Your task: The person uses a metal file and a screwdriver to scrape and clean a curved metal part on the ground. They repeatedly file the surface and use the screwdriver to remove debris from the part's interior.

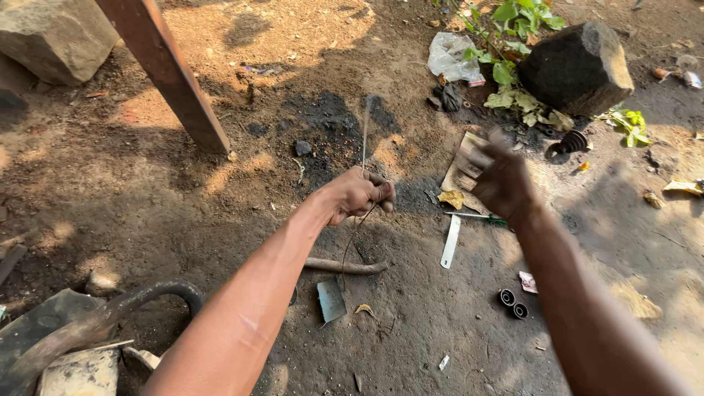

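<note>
Grey stone (51,37) occupies the upper left corner of the bare dirt ground (183,205), and a reddish wooden post (165,70) slants down just beside it. At the lower left lie a curved dark hose (158,291) and flat debris. Near centre, the left hand (359,194) is clenched around a thin wire (364,132); one end of the wire rises straight above the fist, blurred, and the other end hangs below it toward the ground. A short stick (345,265) and a small grey card (331,300) lie on the ground below the fist. To the right of the fist, a white flat strip (450,242) and a green-handled tool (477,216) lie near a torn piece of cardboard (462,165). The right hand (502,180) is raised above the cardboard, back toward the camera; it is motion-blurred, and whether its grip is released or clenched cannot be told. Two small black rings (513,303) sit side by side on the ground below the right forearm. At the upper right, a dark block of stone (578,67) rests beside green leaves (513,29), with a crumpled plastic bag (451,57) to its left and a black ribbed rubber part (570,141) just below it.
</note>
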